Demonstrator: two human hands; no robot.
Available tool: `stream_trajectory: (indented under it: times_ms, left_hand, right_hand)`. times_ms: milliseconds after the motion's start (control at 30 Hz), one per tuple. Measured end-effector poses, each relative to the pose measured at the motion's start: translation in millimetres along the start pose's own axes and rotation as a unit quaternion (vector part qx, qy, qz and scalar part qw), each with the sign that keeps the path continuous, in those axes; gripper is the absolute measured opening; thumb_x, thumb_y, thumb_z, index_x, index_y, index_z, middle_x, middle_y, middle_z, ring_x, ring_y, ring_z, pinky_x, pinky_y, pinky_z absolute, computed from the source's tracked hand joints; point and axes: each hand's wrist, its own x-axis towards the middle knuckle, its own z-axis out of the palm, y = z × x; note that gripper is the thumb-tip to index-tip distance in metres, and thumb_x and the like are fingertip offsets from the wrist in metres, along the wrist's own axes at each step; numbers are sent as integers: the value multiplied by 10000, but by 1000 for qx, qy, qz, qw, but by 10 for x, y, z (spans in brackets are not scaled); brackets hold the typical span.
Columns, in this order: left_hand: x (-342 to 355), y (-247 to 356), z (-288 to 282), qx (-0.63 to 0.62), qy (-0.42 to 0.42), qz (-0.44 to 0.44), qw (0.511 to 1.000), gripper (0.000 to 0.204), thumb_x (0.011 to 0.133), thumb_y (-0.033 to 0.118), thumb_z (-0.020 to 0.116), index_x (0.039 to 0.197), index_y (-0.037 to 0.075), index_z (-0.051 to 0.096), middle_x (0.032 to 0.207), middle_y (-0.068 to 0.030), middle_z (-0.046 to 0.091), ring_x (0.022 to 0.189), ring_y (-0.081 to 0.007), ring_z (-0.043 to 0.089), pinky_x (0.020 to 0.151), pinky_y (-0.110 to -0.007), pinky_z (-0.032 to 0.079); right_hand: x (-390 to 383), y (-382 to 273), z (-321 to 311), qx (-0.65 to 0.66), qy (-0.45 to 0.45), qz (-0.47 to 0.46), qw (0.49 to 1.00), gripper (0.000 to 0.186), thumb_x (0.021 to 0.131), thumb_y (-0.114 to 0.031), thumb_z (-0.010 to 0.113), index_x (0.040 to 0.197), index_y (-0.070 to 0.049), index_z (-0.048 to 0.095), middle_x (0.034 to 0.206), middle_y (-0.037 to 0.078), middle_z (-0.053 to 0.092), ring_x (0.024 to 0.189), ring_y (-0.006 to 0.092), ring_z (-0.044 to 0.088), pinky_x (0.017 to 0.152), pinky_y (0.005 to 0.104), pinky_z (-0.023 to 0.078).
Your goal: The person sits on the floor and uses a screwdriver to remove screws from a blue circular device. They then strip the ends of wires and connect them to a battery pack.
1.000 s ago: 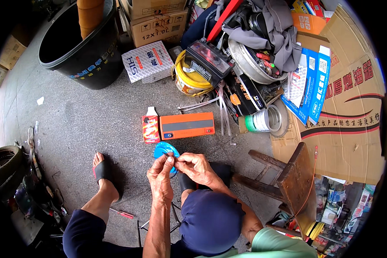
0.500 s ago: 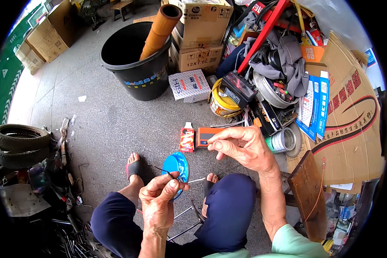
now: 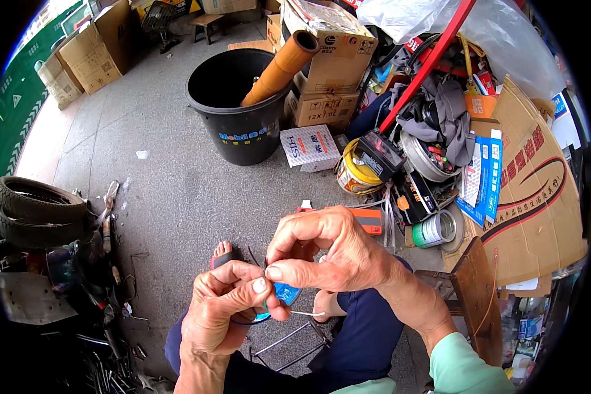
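Observation:
Above my lap, my left hand (image 3: 223,307) pinches some thin wires between thumb and fingers. A short dark end pokes up past its fingertips, a white wire (image 3: 308,314) comes out on the right, and a dark blue strand hangs below. My right hand (image 3: 335,253) is closed, with thumb and forefinger meeting the left fingertips at the wires; what exactly it pinches is too small to make out. Beneath the hands, a shiny blue round thing (image 3: 287,293) on the floor is mostly covered. Just beyond the right hand lies an orange box (image 3: 369,220), partly hidden.
Ahead stand a black bucket (image 3: 233,134) holding a bamboo tube (image 3: 279,71), stacked cartons (image 3: 335,62) and a yellow pail (image 3: 356,172). Old tyres (image 3: 39,213) are piled at left. A wooden stool (image 3: 469,289) and a flattened carton (image 3: 532,190) are at right.
My right hand has come down and left from near the orange box to meet the left fingertips. The view has shifted, and the hands now cover most of the blue round thing.

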Motion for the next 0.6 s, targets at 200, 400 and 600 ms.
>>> stream_trajectory:
  times_ms: [200, 400, 600]
  left_hand:
    - [5, -75, 12, -22, 22, -25, 999, 89, 826, 66, 654, 882, 0, 633, 721, -111, 656, 651, -211, 668, 559, -233, 484]
    - [-23, -182, 87, 5, 47, 38, 998, 64, 828, 13, 609, 881, -17, 631, 709, -153, 644, 624, -251, 658, 631, -376, 565]
    - [-2, -219, 66, -11, 22, 64, 998, 106, 822, 10, 641, 915, -39, 646, 753, -154, 661, 670, -235, 664, 639, -329, 557]
  right_hand:
    - [138, 94, 36, 57, 11, 52, 997, 79, 780, -48, 605, 743, 13, 570, 647, 11, 563, 523, 37, 499, 465, 190, 407]
    - [120, 65, -40, 95, 40, 57, 993, 190, 850, -158, 636, 830, 28, 605, 734, 70, 647, 492, 43, 514, 417, 188, 401]
    - [36, 90, -23, 4, -34, 20, 999, 182, 882, -156, 627, 867, 25, 620, 727, 62, 645, 601, 72, 600, 498, 208, 467]
